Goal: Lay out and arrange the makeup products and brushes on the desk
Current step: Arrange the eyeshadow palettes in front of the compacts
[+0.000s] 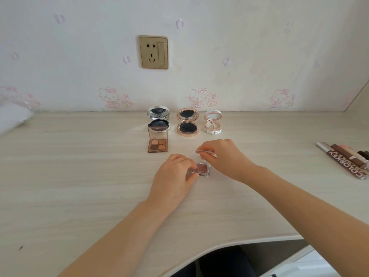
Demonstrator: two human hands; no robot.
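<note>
A small clear case with a pink-brown shimmer pan (202,168) lies on the desk (79,176) in the middle. My left hand (175,174) grips its left side. My right hand (221,154) pinches its clear lid (204,151), lifted open above the pan. Behind stand three open compacts in a row: a silver one (159,117), a rose-gold one (187,122) and a small white floral one (213,122). An open four-colour eyeshadow palette (157,142) sits in front of the silver compact.
Several brown and pink lip-product tubes (347,158) lie at the desk's right edge. A white soft bundle (14,118) sits at the far left. The wall with a socket (153,52) bounds the back. The desk's front edge curves inward at lower right.
</note>
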